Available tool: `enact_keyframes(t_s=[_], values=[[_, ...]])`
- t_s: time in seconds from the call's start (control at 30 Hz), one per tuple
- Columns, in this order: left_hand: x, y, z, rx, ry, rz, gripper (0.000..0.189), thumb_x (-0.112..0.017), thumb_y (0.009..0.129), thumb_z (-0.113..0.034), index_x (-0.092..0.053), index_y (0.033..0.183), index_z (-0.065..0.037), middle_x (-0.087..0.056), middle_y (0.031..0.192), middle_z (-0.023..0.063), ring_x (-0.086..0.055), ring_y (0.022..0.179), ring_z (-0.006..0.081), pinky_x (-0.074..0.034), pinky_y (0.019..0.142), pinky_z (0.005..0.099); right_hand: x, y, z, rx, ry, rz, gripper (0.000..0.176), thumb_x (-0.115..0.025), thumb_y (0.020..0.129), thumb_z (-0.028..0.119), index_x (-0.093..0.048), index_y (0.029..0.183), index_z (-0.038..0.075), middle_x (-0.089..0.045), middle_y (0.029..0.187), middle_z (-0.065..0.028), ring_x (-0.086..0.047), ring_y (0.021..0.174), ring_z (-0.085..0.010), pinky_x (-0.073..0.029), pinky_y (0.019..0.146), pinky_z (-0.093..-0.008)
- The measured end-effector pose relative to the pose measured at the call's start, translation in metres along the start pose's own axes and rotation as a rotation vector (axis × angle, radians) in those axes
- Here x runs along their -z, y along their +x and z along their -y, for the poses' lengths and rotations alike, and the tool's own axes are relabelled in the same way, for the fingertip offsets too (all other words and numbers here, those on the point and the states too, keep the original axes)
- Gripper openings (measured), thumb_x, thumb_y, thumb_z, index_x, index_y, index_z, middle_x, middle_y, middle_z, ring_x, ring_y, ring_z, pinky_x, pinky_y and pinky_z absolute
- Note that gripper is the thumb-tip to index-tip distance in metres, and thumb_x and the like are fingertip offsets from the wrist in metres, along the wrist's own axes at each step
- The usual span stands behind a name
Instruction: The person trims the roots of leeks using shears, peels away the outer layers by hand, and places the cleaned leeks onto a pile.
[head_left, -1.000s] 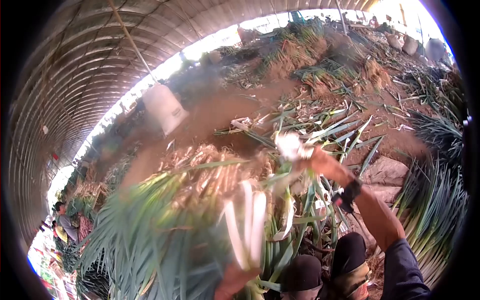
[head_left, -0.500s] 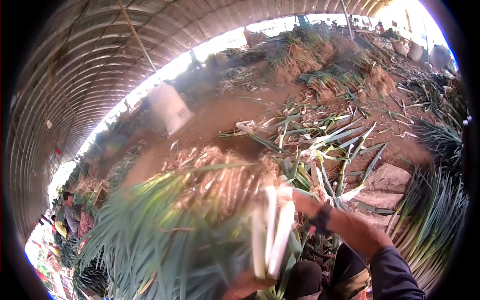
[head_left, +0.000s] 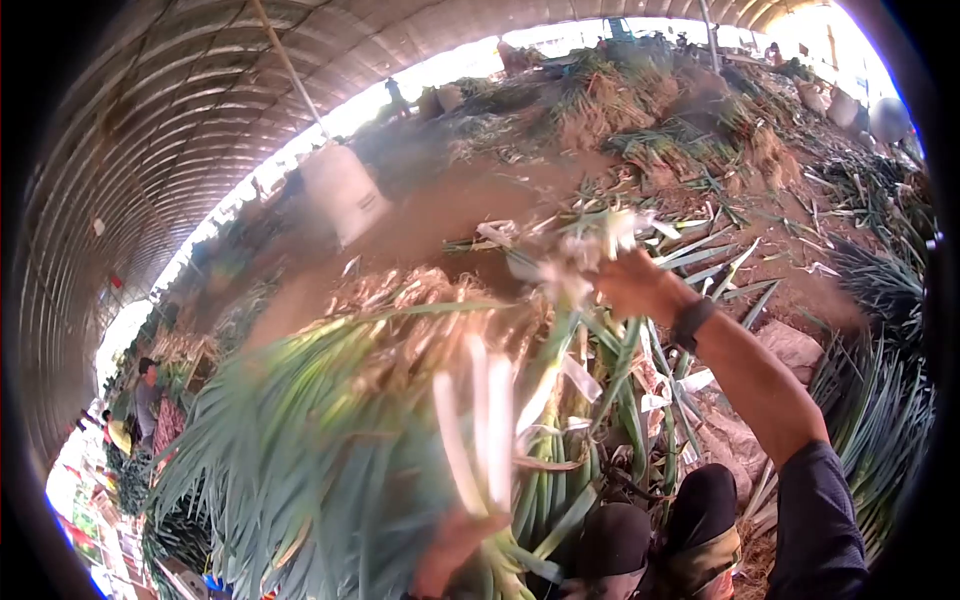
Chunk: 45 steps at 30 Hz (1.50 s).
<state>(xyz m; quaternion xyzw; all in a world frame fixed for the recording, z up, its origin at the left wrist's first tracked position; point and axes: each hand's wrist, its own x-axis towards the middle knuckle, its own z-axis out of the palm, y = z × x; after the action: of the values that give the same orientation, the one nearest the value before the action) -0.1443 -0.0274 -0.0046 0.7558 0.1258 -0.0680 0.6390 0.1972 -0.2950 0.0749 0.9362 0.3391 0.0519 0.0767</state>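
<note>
My left hand (head_left: 460, 545), at the bottom of the view, is closed around a few spring onions with bare white stalks (head_left: 487, 430) pointing up. Beneath and left of it spreads a big heap of spring onions (head_left: 290, 450), green leaves toward me and brown roots at the far side. My right hand (head_left: 637, 285) reaches out over the discarded leaves. At its fingers is a motion-blurred clump of pale peeled outer leaves (head_left: 580, 255), and the fingertips are partly smeared.
Loose stripped leaves (head_left: 690, 260) litter the dirt floor ahead. A white sack (head_left: 342, 193) stands beyond the heap. More spring onions (head_left: 870, 420) lie at right, beside a dusty sack (head_left: 785, 355). A person (head_left: 148, 400) is at far left. My knees (head_left: 612, 540) are below.
My right hand has moved up and away from the white stalks, with pale peelings at its fingers. My left hand has shifted slightly left with the spring onions.
</note>
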Motion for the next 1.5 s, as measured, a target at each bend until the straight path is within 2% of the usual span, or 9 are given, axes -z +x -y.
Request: enact_keyframes(t_s=[0.3, 0.57, 0.7, 0.8, 0.97, 1.0, 1.17, 1.33, 1.5], values=[[0.014, 0.049, -0.031, -0.143, -0.148, 0.025, 0.048, -0.075, 0.081, -0.009, -0.061, 0.126, -0.002, -0.065, 0.108, 0.002, -0.061, 0.1, 0.0151, -0.05, 0.089, 0.0307, 0.018, -0.062, 0.123, 0.725, -0.129, -0.893, 0.084, -0.08, 0.072, 0.024, -0.044, 0.147, 0.011, -0.052, 0.142, -0.0116, -0.05, 0.132, -0.0255, -0.048, 0.108, -0.0406], [-0.026, 0.062, -0.068, -0.216, 0.267, 0.32, 0.065, -0.077, 0.085, -0.007, -0.046, 0.142, -0.007, -0.057, 0.133, 0.0054, -0.058, 0.12, 0.0186, -0.05, 0.101, 0.0308, 0.032, -0.07, 0.137, 0.93, -0.413, -0.57, 0.043, -0.075, 0.082, 0.017, -0.06, 0.123, 0.016, -0.062, 0.104, 0.0002, -0.058, 0.104, -0.0175, -0.044, 0.107, -0.0347], [-0.011, 0.053, -0.075, -0.127, -0.294, 0.338, 0.057, -0.073, 0.089, -0.004, -0.05, 0.14, -0.006, -0.059, 0.131, 0.0071, -0.059, 0.118, 0.0186, -0.051, 0.099, 0.0312, 0.033, -0.063, 0.081, 0.697, -0.467, -0.591, 0.025, -0.07, 0.08, 0.029, -0.061, 0.101, 0.019, -0.056, 0.087, 0.0018, -0.057, 0.091, -0.0132, -0.048, 0.094, -0.0307], [0.0, 0.042, -0.081, -0.375, 0.099, 0.038, 0.052, -0.07, 0.091, -0.002, -0.051, 0.139, -0.003, -0.061, 0.129, 0.0098, -0.06, 0.117, 0.0189, -0.052, 0.098, 0.0312, 0.058, -0.069, 0.024, 0.637, -0.643, -0.648, 0.033, -0.062, 0.086, 0.034, -0.061, 0.112, 0.013, -0.052, 0.084, -0.0006, -0.055, 0.088, -0.0156, -0.046, 0.095, -0.0329], [0.039, 0.056, -0.08, -0.572, 0.192, -0.067, 0.047, -0.069, 0.09, 0.001, -0.056, 0.134, -0.007, -0.063, 0.121, 0.0067, -0.061, 0.111, 0.0166, -0.052, 0.094, 0.0303, 0.106, -0.095, -0.06, 0.352, -0.547, -0.177, 0.046, -0.064, 0.074, 0.015, -0.06, 0.117, 0.001, -0.063, 0.104, -0.0109, -0.058, 0.104, -0.024, -0.045, 0.098, -0.036], [0.039, 0.058, -0.083, -0.589, 0.122, -0.063, 0.046, -0.07, 0.088, 0.004, -0.058, 0.132, -0.007, -0.064, 0.117, 0.005, -0.062, 0.107, 0.0153, -0.053, 0.09, 0.0293, 0.099, -0.099, -0.092, 0.478, -0.576, -0.485, 0.046, -0.063, 0.069, 0.009, -0.061, 0.114, 0.0, -0.065, 0.111, -0.0137, -0.059, 0.105, -0.0249, -0.047, 0.096, -0.0381], [0.042, 0.07, -0.089, -0.611, 0.203, -0.218, 0.039, -0.072, 0.086, 0.003, -0.063, 0.123, -0.005, -0.068, 0.109, 0.0055, -0.065, 0.1, 0.0151, -0.053, 0.089, 0.0307, 0.124, -0.161, -0.174, 0.164, -0.511, -0.517, 0.041, -0.064, 0.072, 0.0, -0.063, 0.114, 0.0, -0.068, 0.092, -0.0169, -0.065, 0.093, -0.0329, -0.051, 0.086, -0.0434], [0.027, 0.082, -0.078, -0.561, 0.431, -0.216, 0.032, -0.072, 0.087, -0.006, -0.067, 0.118, -0.003, -0.072, 0.106, 0.0112, -0.068, 0.097, 0.0197, -0.053, 0.089, 0.0348, 0.111, -0.237, -0.209, -0.42, -0.398, -0.305, 0.038, -0.061, 0.075, 0.003, -0.058, 0.112, -0.003, -0.068, 0.084, -0.0217, -0.068, 0.08, -0.0392, -0.051, 0.069, -0.0521], [0.015, 0.078, -0.073, -0.329, 0.501, -0.09, 0.031, -0.071, 0.084, -0.004, -0.07, 0.115, -0.004, -0.073, 0.103, 0.012, -0.07, 0.095, 0.0204, -0.054, 0.087, 0.036, 0.03, -0.353, -0.243, -0.875, -0.174, -0.304, 0.035, -0.06, 0.077, 0.012, -0.058, 0.109, -0.002, -0.068, 0.094, -0.0296, -0.067, 0.093, -0.0451, -0.052, 0.077, -0.0532]])
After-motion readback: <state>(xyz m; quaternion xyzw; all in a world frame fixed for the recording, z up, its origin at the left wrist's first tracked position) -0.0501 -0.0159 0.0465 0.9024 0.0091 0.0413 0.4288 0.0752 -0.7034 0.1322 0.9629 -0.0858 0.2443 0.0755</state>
